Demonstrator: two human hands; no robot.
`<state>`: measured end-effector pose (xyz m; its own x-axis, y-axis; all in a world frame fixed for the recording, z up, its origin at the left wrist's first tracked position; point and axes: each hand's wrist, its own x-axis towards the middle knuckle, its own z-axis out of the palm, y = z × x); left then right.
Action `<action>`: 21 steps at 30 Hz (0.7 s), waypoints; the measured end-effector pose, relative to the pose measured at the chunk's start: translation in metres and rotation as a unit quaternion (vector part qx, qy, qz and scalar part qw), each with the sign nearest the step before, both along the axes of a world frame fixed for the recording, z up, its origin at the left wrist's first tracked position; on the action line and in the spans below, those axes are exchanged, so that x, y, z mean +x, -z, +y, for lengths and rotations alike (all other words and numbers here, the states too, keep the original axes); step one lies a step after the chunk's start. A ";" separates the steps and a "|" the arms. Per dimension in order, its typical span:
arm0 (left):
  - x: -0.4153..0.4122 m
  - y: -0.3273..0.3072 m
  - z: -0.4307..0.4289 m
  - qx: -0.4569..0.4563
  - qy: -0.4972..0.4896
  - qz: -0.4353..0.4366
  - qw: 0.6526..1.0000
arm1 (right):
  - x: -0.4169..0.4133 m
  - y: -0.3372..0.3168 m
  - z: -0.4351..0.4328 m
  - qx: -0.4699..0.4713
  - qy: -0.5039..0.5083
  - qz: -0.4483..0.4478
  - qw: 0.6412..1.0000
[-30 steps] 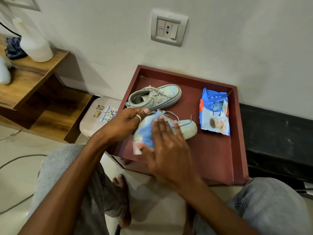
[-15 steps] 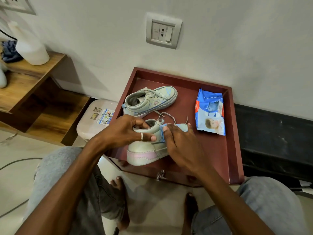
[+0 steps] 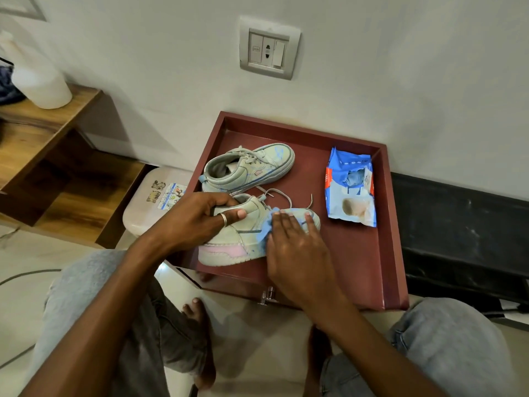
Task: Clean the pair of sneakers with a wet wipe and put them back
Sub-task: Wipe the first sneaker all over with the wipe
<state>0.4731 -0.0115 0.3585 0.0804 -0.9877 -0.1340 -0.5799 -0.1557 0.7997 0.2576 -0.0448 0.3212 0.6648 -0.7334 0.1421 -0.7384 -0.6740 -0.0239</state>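
Note:
Two pale green sneakers lie in a dark red tray (image 3: 355, 270). The far sneaker (image 3: 249, 166) rests on its sole near the back left. The near sneaker (image 3: 234, 239), with a pink stripe on its sole, lies at the tray's front left. My left hand (image 3: 197, 219) grips its heel and collar. My right hand (image 3: 297, 247) lies flat over its toe half, fingers straight, pressing a blue wet wipe (image 3: 264, 229) against the side. Most of the wipe is hidden under the palm.
A blue pack of wet wipes (image 3: 350, 187) lies at the tray's right side. A white stool (image 3: 148, 204) stands left of the tray, beside a wooden shelf (image 3: 43, 133) holding a white bottle (image 3: 40, 78). My knees frame the tray's front edge. A wall socket (image 3: 267, 48) is above.
The near sneaker has been turned so its side with the pink stripe faces me. My right hand went from pinching the wipe near the laces to pressing it flat over the toe half.

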 end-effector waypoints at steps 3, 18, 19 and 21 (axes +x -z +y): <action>0.000 0.000 0.000 -0.002 0.008 0.002 1.000 | -0.010 -0.008 -0.022 -0.002 0.049 -0.002 0.999; 0.002 0.002 -0.001 -0.001 0.018 0.000 1.000 | -0.019 -0.047 -0.034 0.343 0.158 -0.392 0.839; 0.003 0.003 -0.001 0.001 0.020 0.003 1.000 | -0.025 -0.044 -0.043 0.371 0.184 -0.409 0.813; 0.004 0.004 -0.001 0.006 0.023 0.003 1.000 | -0.037 -0.040 -0.056 0.385 0.216 -0.420 0.793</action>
